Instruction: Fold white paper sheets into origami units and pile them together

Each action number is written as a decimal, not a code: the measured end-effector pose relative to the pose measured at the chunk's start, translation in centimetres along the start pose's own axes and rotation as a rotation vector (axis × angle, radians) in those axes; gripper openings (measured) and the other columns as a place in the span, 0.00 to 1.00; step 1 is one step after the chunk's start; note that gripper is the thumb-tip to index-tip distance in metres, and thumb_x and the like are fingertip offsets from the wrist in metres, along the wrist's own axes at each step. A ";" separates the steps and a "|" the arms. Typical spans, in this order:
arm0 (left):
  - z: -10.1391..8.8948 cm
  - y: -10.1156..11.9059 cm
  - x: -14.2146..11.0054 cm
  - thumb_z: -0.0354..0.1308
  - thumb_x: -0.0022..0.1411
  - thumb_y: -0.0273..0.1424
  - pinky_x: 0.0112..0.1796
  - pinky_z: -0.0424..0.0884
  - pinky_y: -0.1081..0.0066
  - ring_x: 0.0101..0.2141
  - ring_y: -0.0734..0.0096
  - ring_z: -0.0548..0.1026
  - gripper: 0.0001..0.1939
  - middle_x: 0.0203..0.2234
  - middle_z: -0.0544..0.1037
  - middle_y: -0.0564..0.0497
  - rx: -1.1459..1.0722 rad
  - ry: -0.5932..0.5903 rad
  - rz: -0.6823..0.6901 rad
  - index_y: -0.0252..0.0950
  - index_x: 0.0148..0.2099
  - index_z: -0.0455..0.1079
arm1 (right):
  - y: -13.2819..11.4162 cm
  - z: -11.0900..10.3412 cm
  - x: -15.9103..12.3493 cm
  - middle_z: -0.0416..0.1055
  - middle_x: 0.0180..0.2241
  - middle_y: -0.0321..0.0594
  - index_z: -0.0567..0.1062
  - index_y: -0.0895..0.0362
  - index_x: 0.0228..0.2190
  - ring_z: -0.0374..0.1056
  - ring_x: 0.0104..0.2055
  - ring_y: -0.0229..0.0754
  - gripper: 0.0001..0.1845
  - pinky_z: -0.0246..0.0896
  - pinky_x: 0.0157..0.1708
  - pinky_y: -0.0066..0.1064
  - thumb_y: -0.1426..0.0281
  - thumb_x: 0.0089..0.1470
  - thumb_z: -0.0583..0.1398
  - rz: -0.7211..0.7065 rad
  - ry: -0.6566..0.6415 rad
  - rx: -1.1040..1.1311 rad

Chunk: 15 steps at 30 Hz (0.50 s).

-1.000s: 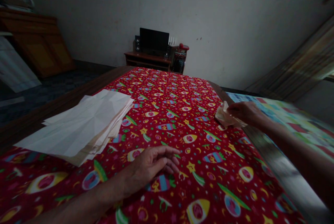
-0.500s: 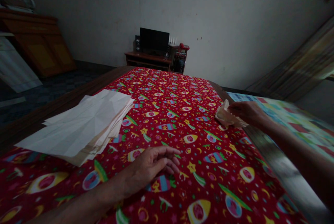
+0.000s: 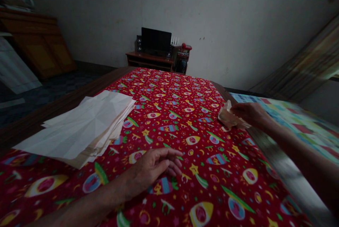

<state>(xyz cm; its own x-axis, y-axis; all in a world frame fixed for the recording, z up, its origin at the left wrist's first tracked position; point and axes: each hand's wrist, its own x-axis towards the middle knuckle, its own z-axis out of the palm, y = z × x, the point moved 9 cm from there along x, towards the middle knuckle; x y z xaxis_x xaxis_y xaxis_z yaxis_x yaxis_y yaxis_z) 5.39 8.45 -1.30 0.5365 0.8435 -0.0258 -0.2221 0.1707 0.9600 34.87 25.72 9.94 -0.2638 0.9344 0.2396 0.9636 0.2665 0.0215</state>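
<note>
My left hand rests on its side on the red patterned cloth, with loosely curled fingers and nothing in it. Out at the right edge of the table, my right hand pinches a crumpled piece of beige paper. The crumpled paper touches the cloth near the wooden border. To the left lies an uneven stack of creased white and yellowish paper sheets, apart from both hands.
A monitor and speakers stand on a small desk by the far wall. Beyond the table's right edge is a surface with a colourful checked cover. A wooden cabinet stands at the far left.
Almost nothing differs: both hands, the crumpled paper and the stack keep their places. The whole view has shifted very slightly.
</note>
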 end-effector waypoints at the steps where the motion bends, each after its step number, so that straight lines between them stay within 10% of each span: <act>1: 0.0 0.2 0.1 0.52 0.62 0.32 0.36 0.71 0.69 0.34 0.68 0.76 0.15 0.37 0.74 0.44 0.037 -0.006 0.000 0.32 0.50 0.68 | 0.0 0.0 0.0 0.76 0.28 0.46 0.78 0.61 0.32 0.68 0.27 0.40 0.13 0.53 0.26 0.27 0.71 0.51 0.54 0.000 0.000 0.004; 9: 5.1 6.0 10.2 0.47 0.58 0.20 0.47 0.66 0.67 0.43 0.66 0.72 0.18 0.41 0.74 0.45 0.975 -0.141 0.465 0.33 0.49 0.70 | 0.2 0.6 0.1 0.73 0.23 0.42 0.78 0.60 0.28 0.64 0.23 0.37 0.14 0.50 0.23 0.27 0.69 0.51 0.53 -0.041 0.010 0.007; 15: 7.9 4.1 21.1 0.54 0.59 0.24 0.42 0.69 0.66 0.43 0.64 0.69 0.18 0.48 0.67 0.45 1.156 -0.028 0.568 0.38 0.52 0.67 | 0.8 1.1 0.1 0.72 0.23 0.41 0.77 0.59 0.28 0.63 0.23 0.36 0.15 0.49 0.22 0.26 0.68 0.52 0.51 -0.084 0.021 0.000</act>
<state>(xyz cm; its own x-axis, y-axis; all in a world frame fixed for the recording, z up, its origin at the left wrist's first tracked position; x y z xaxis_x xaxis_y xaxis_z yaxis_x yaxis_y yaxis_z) 22.22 22.89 4.33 0.6193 0.6389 0.4563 0.3996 -0.7568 0.5173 35.61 26.27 8.88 -0.3424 0.9036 0.2574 0.9382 0.3435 0.0425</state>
